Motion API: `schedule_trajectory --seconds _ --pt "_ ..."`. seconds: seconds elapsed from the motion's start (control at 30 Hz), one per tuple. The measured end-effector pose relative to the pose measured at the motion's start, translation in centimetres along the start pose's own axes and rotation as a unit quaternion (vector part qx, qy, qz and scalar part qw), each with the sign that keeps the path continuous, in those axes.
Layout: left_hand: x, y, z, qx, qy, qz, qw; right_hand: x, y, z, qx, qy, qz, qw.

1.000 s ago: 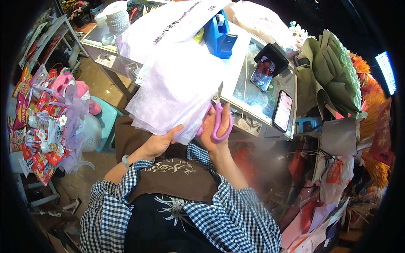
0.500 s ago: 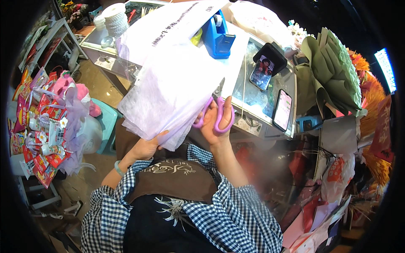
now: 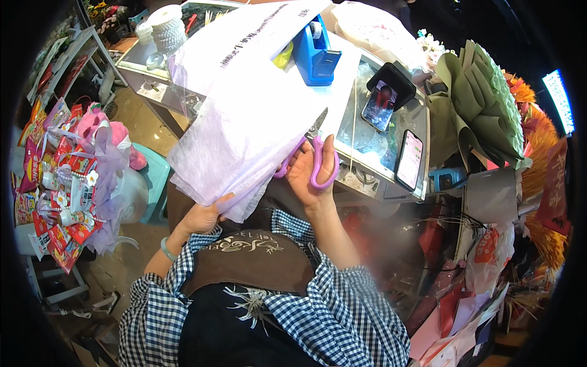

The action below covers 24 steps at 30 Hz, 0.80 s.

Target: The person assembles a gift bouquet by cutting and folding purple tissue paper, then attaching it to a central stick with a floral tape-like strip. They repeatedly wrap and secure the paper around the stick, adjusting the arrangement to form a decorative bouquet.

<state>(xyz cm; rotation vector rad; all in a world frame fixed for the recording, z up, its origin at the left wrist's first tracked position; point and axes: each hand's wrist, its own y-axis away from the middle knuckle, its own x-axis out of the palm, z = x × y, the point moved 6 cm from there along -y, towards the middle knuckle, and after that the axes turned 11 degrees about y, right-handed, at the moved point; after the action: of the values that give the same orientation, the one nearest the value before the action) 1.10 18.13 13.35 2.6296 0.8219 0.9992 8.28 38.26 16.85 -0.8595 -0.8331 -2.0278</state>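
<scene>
My left hand [image 3: 204, 218] grips the near corner of the lilac sheets [image 3: 220, 144], thumb on top and the other fingers curled out of sight beneath. The sheets fan away from it toward twelve and one o'clock, thin and layered, reaching over the near edge of the glass-topped table [image 3: 351, 142]. My right hand [image 3: 302, 176], palm turned up, holds the purple-handled scissors [image 3: 317, 156], with the blades pointing to about half past twelve; I can't tell how far apart the blades stand. One handle loop sits against the sheets' right edge, though I can't see whether they touch.

From my right hand, the blue tape dispenser [image 3: 315, 61] stands at twelve o'clock, a propped phone [image 3: 378, 113] at half past one, and a second phone [image 3: 409, 160] lies near three. Past two o'clock rises a bouquet in olive-green wrapping [image 3: 480, 110].

From my left hand, a turquoise stool [image 3: 154, 172] is at ten o'clock, and a bouquet of snack packets [image 3: 68, 189] at half past nine.
</scene>
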Motion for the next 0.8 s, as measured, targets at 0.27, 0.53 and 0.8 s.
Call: schedule_trajectory --seconds 0.27,0.53,0.8 --pt "0.4 -0.4 -0.3 0.015 0.048 0.004 0.999 -1.7 -0.5 0.1 0.034 -0.041 0.119 0.991" --pt "-0.1 -0.5 -0.4 0.016 0.016 0.005 1.000 -1.8 0.8 -1.0 0.047 0.025 0.101 0.993" --pt "-0.6 0.3 -0.2 -0.039 -0.079 0.031 0.996 -2.1 -0.1 0.1 0.017 -0.012 0.080 0.997"
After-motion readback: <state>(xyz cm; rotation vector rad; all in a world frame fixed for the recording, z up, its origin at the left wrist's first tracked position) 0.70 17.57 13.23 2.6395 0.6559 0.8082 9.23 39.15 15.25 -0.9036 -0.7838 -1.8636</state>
